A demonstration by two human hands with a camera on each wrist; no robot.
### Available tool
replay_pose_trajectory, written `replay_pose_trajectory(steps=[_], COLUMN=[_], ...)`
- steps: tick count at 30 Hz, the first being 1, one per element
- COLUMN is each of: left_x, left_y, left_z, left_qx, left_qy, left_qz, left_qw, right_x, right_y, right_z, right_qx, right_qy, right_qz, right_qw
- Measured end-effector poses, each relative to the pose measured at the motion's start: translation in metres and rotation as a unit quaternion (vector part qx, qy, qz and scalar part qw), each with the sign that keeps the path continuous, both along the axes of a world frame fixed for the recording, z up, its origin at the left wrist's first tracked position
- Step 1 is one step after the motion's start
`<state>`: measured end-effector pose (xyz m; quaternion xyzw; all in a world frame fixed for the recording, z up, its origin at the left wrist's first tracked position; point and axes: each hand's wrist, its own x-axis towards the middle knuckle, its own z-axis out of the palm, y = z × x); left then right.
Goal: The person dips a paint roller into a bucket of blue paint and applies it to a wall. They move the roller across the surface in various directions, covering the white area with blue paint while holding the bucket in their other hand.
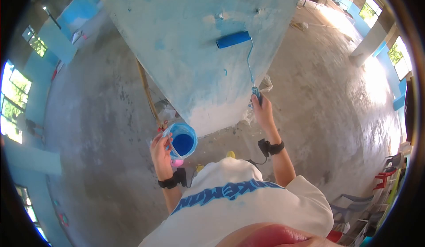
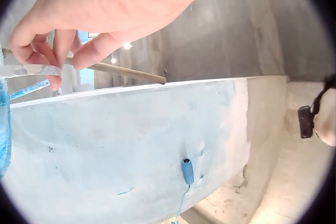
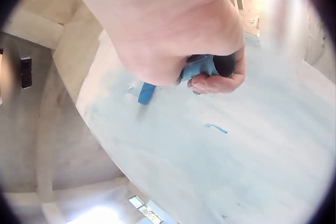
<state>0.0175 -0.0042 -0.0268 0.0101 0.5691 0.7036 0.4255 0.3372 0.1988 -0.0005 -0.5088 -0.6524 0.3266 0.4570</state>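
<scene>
My right hand [image 1: 264, 114] grips the handle of a paint roller [image 1: 233, 39], fingers curled round it. In the right wrist view the handle [image 3: 202, 69] shows inside the fist. The blue roller sleeve [image 2: 188, 171] lies at the face of a broad pillar [image 1: 190, 70] patched in pale blue and white. On the other side, my left hand [image 1: 160, 156] holds a small paint tub [image 1: 179, 129] with deep blue paint inside. Its fingers pinch the tub's whitish handle strip [image 2: 31, 70] in the left wrist view, where most of the tub is out of frame.
A wooden pole [image 1: 145, 88] leans beside the pillar's left edge. Crumpled plastic [image 1: 265, 84] lies by its right edge. Red and grey chairs [image 1: 384, 178] stand far right on the concrete floor [image 1: 102, 114]. Windows line the outer walls.
</scene>
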Motion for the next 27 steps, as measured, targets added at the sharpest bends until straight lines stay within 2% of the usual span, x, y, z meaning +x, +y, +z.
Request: replay_pose_trajectory(steps=[9, 11, 14, 18, 20, 23, 27], left_x=[-0.022, -0.03, -0.029, -0.037, -0.037, -0.042, -0.038], left_y=[-0.015, -0.019, -0.021, -0.025, -0.024, -0.023, -0.026], left_z=[-0.007, -0.009, -0.015, -0.017, -0.015, -0.014, -0.017], left_qx=[-0.014, -0.015, -0.021, -0.012, -0.019, -0.033, -0.05], left_qy=[-0.01, -0.008, -0.014, -0.028, -0.025, -0.023, -0.029], left_qz=[0.009, 0.011, 0.033, 0.032, 0.027, 0.051, 0.06], left_qw=[1.0, 1.0, 0.999, 0.999, 0.999, 0.998, 0.997], right_x=[0.008, 0.007, 0.023, 0.031, 0.037, 0.033, 0.015], right_y=[-0.02, -0.023, -0.024, -0.035, -0.036, -0.03, -0.022], right_z=[-0.006, -0.013, -0.054, -0.099, -0.125, -0.155, -0.167], right_qx=[-0.066, -0.103, -0.069, -0.105, -0.1, -0.099, -0.102], right_qy=[0.043, 0.085, 0.036, -0.005, -0.072, -0.074, -0.041], right_qz=[0.008, 0.003, -0.011, -0.019, -0.019, -0.021, -0.006], right_qw=[0.997, 0.991, 0.997, 0.994, 0.992, 0.992, 0.994])
